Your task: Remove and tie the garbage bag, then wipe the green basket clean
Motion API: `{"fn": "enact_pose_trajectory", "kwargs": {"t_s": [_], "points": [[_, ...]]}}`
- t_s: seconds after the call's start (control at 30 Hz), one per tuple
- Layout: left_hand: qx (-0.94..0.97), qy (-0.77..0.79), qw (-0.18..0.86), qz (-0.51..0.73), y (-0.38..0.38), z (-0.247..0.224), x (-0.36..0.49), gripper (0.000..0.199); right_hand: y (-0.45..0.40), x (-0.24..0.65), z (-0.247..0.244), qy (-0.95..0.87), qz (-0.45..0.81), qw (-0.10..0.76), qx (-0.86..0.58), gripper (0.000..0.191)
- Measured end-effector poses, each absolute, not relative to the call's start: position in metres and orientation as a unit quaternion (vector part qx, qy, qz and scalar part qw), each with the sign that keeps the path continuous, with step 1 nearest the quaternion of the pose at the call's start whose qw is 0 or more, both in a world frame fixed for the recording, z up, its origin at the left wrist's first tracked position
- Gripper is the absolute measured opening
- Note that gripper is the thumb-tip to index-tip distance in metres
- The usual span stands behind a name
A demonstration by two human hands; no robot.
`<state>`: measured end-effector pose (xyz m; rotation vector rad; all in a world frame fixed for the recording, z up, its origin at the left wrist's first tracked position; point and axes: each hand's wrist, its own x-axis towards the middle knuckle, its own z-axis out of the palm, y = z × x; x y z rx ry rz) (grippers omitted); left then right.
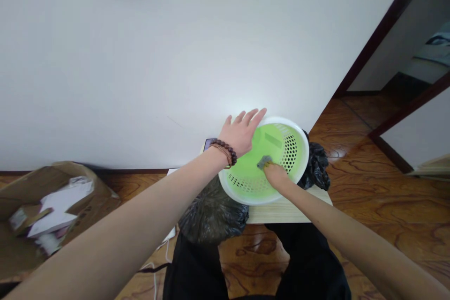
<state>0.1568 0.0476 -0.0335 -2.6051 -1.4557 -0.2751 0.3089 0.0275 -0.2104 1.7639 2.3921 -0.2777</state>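
Observation:
A round basket (303, 168), light green inside with a white rim and rows of holes, sits on a pale wooden stool top. My left hand (239, 135) lies over its left rim, palm down, with the fingers stretched out; a dark bead bracelet (225, 147) is on that wrist. Inside the basket, my right hand (275, 176) grips a small grey and yellow pad (265, 161) that looks like a sponge, close to the green surface. The fingers of that hand are mostly hidden from above.
Black plastic bags lie left (214, 213) and right (317, 166) of the basket on the pale stool top (277, 213). A phone's corner (208, 143) shows behind my left wrist. An open cardboard box (93, 197) with papers stands at left. A white wall (158, 56) rises behind.

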Motion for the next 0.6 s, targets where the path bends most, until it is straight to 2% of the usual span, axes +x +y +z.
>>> {"fn": "enact_pose_trajectory", "kwargs": {"t_s": [0.07,0.13,0.23,0.4,0.6], "points": [[-0.88,-0.454,0.115,-0.077,0.05,-0.029,0.155,0.073,0.027,0.306,-0.209,0.811,-0.087,0.081,0.573,0.039],[-0.89,-0.433,0.124,-0.068,0.059,-0.023,0.162,0.078,0.027,0.3,-0.209,0.818,-0.082,0.093,0.561,0.037],[-0.887,-0.452,0.082,-0.051,0.079,-0.015,0.181,0.068,0.029,0.297,-0.212,0.817,-0.062,0.108,0.563,0.035],[-0.859,-0.501,-0.093,-0.037,0.102,-0.013,0.192,0.049,0.043,0.306,-0.216,0.798,-0.037,0.102,0.593,0.038],[-0.871,-0.472,-0.1,-0.095,0.099,-0.019,0.175,0.038,0.053,0.299,-0.226,0.788,-0.061,0.089,0.606,0.036]]}}
